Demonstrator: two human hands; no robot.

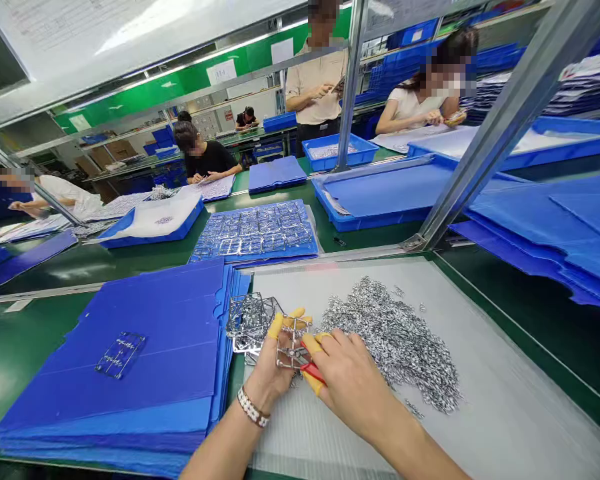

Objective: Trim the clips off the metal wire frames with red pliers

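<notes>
My left hand point(273, 363), with yellow finger cots on its fingertips, grips a small silvery sprue frame point(286, 364) of thin bars. My right hand point(347, 373), also in yellow finger cots, is closed around red-handled nippers point(312, 371). Their jaws reach in among the frame's bars; whether they touch a bar I cannot tell. Right behind my left hand lies a heap of similar metallic-looking frames point(253, 320). To the right of my hands spreads a large pile of tiny shiny silver parts point(390, 333) on a whitish sheet point(485, 400).
A stack of blue plastic sheets point(160, 320) stands at left, with one frame point(121, 355) on top. Beyond, more frames point(260, 230) cover a blue sheet. A metal post point(500, 127) slants up at right. Several people work at benches behind, near blue trays point(180, 230).
</notes>
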